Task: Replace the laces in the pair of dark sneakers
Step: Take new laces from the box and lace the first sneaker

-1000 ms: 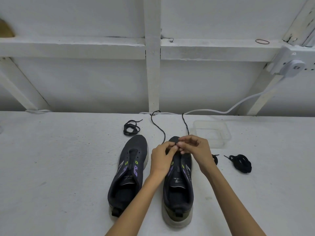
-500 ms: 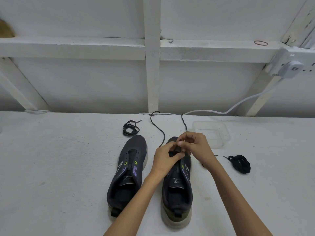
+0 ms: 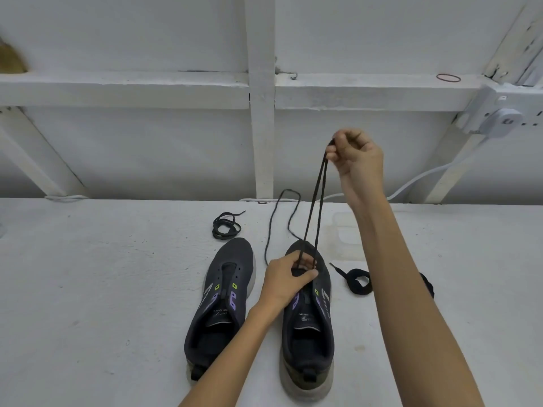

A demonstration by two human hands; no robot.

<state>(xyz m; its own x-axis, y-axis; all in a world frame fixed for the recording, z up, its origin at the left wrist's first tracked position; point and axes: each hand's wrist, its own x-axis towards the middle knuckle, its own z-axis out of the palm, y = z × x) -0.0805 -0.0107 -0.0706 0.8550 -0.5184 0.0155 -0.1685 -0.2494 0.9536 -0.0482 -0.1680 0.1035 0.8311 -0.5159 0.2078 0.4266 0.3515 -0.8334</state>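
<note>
Head view shows the right hand raised well above the table. Its fingers are curled tight and pinch two strands of a thin dark lace, which run taut down to the toe end of the right sneaker. Held this high, the hand is probably drawing the lace through the lowest eyelets and evening the two lengths.

The left hand grips the front of that sneaker, thumb across the tongue and fingers curled over the toe side, with the strands rising between them. This hold seems meant to pin the shoe so the pull cannot lift it. A slack part of the lace loops over the table behind the toe.

The left sneaker stands just beside and parallel, heel toward the person, its eyelets bare. A coiled thin lace lies near its toe, likely the one meant for it. A flat black lace bundle lies to the right of the right sneaker, partly behind the forearm, apparently a removed lace set aside. The task looks early, with one shoe barely begun.
</note>
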